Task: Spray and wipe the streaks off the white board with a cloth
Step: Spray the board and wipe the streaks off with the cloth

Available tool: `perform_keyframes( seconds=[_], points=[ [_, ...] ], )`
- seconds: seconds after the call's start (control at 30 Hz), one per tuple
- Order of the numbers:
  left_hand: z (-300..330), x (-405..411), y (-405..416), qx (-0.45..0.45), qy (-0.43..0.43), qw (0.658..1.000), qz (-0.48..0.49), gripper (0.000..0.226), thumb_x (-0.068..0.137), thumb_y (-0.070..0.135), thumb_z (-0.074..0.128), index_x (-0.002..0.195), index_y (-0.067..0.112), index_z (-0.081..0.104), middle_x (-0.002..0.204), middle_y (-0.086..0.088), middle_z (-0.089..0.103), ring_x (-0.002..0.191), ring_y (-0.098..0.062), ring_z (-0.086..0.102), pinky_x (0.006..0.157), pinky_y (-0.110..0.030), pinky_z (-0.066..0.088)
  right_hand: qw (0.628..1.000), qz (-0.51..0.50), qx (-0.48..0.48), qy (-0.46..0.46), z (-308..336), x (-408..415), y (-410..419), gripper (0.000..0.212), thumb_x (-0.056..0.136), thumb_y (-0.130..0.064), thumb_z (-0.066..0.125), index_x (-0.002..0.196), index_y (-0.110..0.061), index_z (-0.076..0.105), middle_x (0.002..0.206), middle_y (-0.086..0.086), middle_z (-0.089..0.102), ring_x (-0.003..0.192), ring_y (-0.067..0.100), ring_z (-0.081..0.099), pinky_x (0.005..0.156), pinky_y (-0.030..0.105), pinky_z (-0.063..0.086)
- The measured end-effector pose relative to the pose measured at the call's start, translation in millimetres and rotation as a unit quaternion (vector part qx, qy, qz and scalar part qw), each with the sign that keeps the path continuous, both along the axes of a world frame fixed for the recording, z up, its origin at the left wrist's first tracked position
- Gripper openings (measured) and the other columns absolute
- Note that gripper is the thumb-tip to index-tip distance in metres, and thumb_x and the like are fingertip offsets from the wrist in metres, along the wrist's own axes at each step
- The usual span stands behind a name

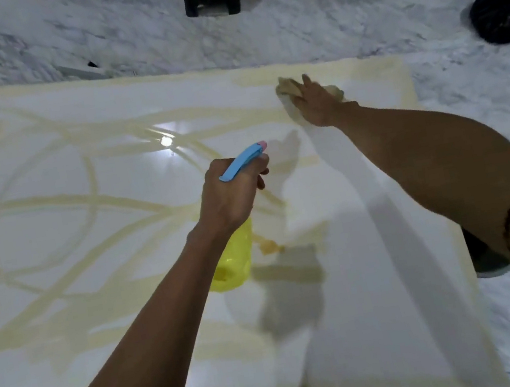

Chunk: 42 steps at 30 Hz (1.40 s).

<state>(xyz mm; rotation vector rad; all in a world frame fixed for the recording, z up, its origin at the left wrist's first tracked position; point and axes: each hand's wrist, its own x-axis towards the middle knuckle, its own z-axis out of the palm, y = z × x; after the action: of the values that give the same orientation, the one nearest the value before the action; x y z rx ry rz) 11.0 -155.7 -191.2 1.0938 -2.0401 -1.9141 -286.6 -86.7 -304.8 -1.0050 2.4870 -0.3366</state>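
So the white board (378,274) is lying flat on the floor, and most of what's left to clean sits to the left of both hands: long yellowish streaks (45,201) looping across that whole side, running mostly left-right with a few curved arcs.

Moving right, the left hand (230,194) is wrapped around the neck of the spray bottle (234,257). Fingers are curled tight on it, blue nozzle poking out past the knuckles and aimed forward-right, yellow body hanging below the wrist. It hovers over the board rather than resting on it, I think.

Further right and farther away, the right hand (316,102) has its fingers spread flat, pressing the cloth (288,86) down near the board's far right corner. The cloth peeks out on both sides of the palm.

The area between and right of the hands looks mostly clean already. My guess: the wipe has to travel leftward from the cloth hand, and the bottle hand is much closer to those remaining streaks.
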Motion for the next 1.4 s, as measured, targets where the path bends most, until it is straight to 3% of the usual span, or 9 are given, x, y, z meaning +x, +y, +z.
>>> perform_keyframes(
  seconds=[0.1, 0.2, 0.47, 0.63, 0.8, 0.97, 1.13, 1.27, 1.4],
  points=[
    [-10.0, -2.1, -15.9, 0.016, -0.003, 1.0, 0.019, 0.018, 0.1, 0.025, 0.064, 0.107, 0.04, 0.072, 0.082, -0.002, 0.073, 0.051, -0.005, 0.057, 0.044, -0.022, 0.042, 0.996, -0.032, 0.072, 0.041, -14.5, 37.5, -3.8, 0.058, 0.108, -0.04, 0.022, 0.159, -0.022, 0.0, 0.167, 0.009, -0.006, 0.153, 0.035, -0.005, 0.121, 0.053, -0.005],
    [-14.2, 11.3, -18.3, 0.015, -0.017, 1.0, 0.014, 0.018, 0.1, 0.024, 0.065, 0.106, 0.04, 0.073, 0.082, -0.002, 0.073, 0.049, -0.005, 0.055, 0.042, -0.022, 0.041, 0.996, -0.012, 0.077, 0.044, -26.1, 60.5, 16.4, 0.058, 0.108, -0.041, 0.02, 0.158, -0.027, -0.005, 0.167, 0.004, -0.012, 0.153, 0.029, -0.012, 0.12, 0.047, -0.012],
    [4.9, 90.5, 8.7, 0.0, -0.051, 0.999, -0.014, 0.021, 0.099, 0.03, 0.066, 0.097, 0.049, 0.073, 0.087, -0.007, 0.077, 0.069, -0.015, 0.061, 0.05, -0.027, 0.044, 0.993, 0.045, 0.105, 0.029, -28.0, 222.5, 109.4, 0.057, 0.104, -0.049, 0.019, 0.158, -0.034, 0.004, 0.167, 0.003, -0.007, 0.154, 0.031, -0.009, 0.123, 0.047, -0.007],
    [8.8, 162.7, 38.9, 0.0, -0.082, 0.996, -0.04, 0.011, 0.094, 0.035, 0.067, 0.092, 0.042, 0.076, 0.089, -0.014, 0.078, 0.073, -0.02, 0.064, 0.053, -0.031, 0.045, 0.989, 0.074, 0.12, -0.036, -13.2, 368.9, 177.3, 0.08, 0.084, -0.061, -0.006, 0.157, -0.035, 0.011, 0.167, 0.004, -0.004, 0.154, 0.033, -0.007, 0.121, 0.049, -0.006],
    [9.9, 217.5, 57.8, 0.014, -0.099, 0.994, -0.047, 0.016, 0.088, 0.043, 0.067, 0.083, 0.032, 0.077, 0.092, -0.019, 0.078, 0.072, -0.024, 0.066, 0.053, -0.033, 0.045, 0.978, 0.104, 0.119, -0.134, 26.0, 466.3, 203.5, 0.058, 0.102, -0.046, 0.016, 0.156, -0.029, 0.024, 0.167, 0.003, 0.012, 0.153, 0.029, 0.008, 0.122, 0.043, 0.003],
    [23.3, 207.7, 47.2, 0.012, -0.095, 0.995, -0.039, 0.022, 0.08, 0.047, 0.067, 0.08, 0.028, 0.078, 0.091, -0.02, 0.078, 0.072, -0.024, 0.065, 0.055, -0.034, 0.046, 0.969, -0.036, -0.019, -0.244, 91.7, 407.2, 179.2, 0.042, 0.108, -0.022, 0.036, 0.146, -0.006, 0.041, 0.142, 0.017, 0.052, 0.128, 0.033, 0.051, 0.106, 0.037, 0.039],
    [39.6, 165.9, 11.2, -0.018, -0.067, 0.997, -0.038, 0.007, 0.087, 0.043, 0.067, 0.09, 0.044, 0.074, 0.085, -0.01, 0.078, 0.072, -0.018, 0.066, 0.055, -0.033, 0.046, 0.95, -0.1, -0.134, -0.264, 139.2, 276.6, 109.8, 0.024, 0.108, -0.009, 0.033, 0.12, -0.005, 0.053, 0.098, -0.009, 0.067, 0.087, -0.003, 0.062, 0.075, 0.009, 0.047],
    [38.2, 126.3, -26.5, -0.024, -0.046, 0.998, -0.031, 0.014, 0.096, 0.036, 0.065, 0.094, 0.048, 0.072, 0.085, -0.005, 0.077, 0.068, -0.014, 0.064, 0.05, -0.028, 0.046, 0.992, -0.061, -0.082, -0.073, 90.9, 126.6, 32.6, 0.044, 0.099, -0.052, 0.032, 0.129, -0.029, 0.054, 0.126, 0.0, 0.066, 0.111, 0.02, 0.063, 0.099, 0.045, 0.049],
    [15.9, 77.2, -64.0, -0.026, -0.036, 0.999, -0.018, 0.018, 0.097, 0.032, 0.065, 0.101, 0.047, 0.073, 0.082, 0.001, 0.075, 0.057, -0.007, 0.058, 0.056, -0.027, 0.044, 0.999, -0.027, -0.036, -0.027, 76.9, 58.7, -38.2, 0.047, 0.104, -0.033, 0.027, 0.146, -0.017, 0.042, 0.146, 0.015, 0.049, 0.127, 0.03, 0.052, 0.107, 0.042, 0.04]
  ],
)
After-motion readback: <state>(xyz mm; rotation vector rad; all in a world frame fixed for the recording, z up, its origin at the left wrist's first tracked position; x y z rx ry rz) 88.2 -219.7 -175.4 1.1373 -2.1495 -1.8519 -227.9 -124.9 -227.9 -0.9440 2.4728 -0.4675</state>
